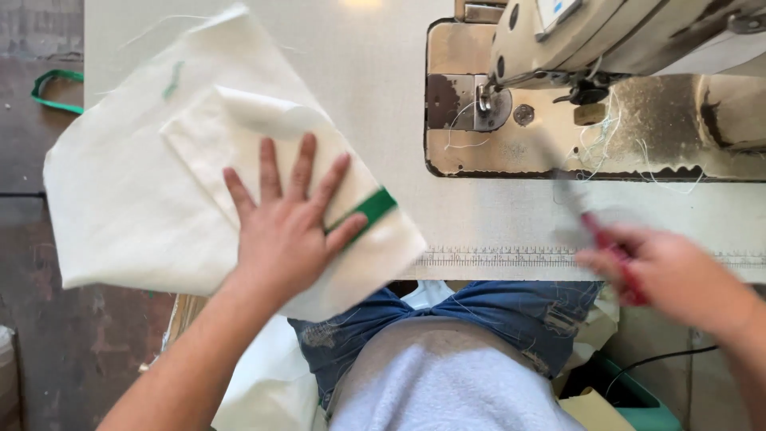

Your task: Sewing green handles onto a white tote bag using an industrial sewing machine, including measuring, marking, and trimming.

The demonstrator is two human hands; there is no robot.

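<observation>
**Hand positions at the sewing station**

We press our left hand [286,223] flat, fingers spread and released, on the folded cream cotton fabric piece with a short green strap [159,183]. The fabric lies on the left part of the pale work surface [375,88] and overhangs its near and left edges. The green strap [365,211] sits just beside the thumb, its long axis running diagonally up and to the right, toward the beige industrial sewing machine [606,48].

Our right hand [666,275] is clenched around a red-handled tool [610,255] with its blade pointing up-left; motion blur prevents identifying it. This hand is well apart from the fabric, near the machine's worn base plate [638,136]. The left hand is therefore the nearer one; the fabric lies directly beneath it.
</observation>
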